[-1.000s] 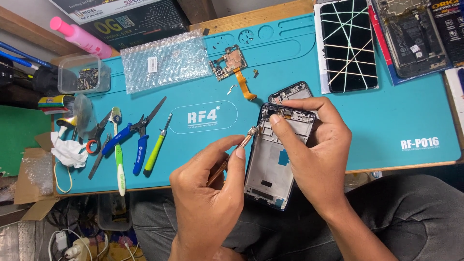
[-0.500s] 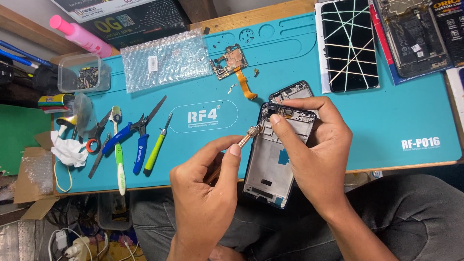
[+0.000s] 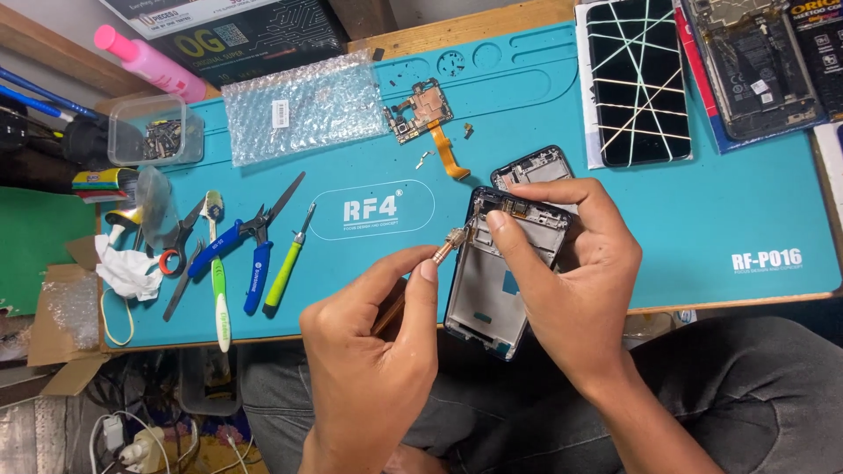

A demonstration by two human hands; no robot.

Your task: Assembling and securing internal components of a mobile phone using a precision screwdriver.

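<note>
Barely shifted, left hand (image 3: 373, 351) pinches a screwdriver (image 3: 420, 274), tip seemingly touching the phone frame (image 3: 505, 263) gripped by right hand (image 3: 575, 281).

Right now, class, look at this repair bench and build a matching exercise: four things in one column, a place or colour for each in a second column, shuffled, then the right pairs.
Column one:
1. phone frame
2. circuit board
3. bubble wrap
4. bottle

Column two:
A. pink, at the far left edge
B. steadied by the right hand
C. clear, flat on the teal mat
D. has an orange ribbon cable

The left hand holds a slim tool at the frame.

Pairs: 1-B, 2-D, 3-C, 4-A
</note>
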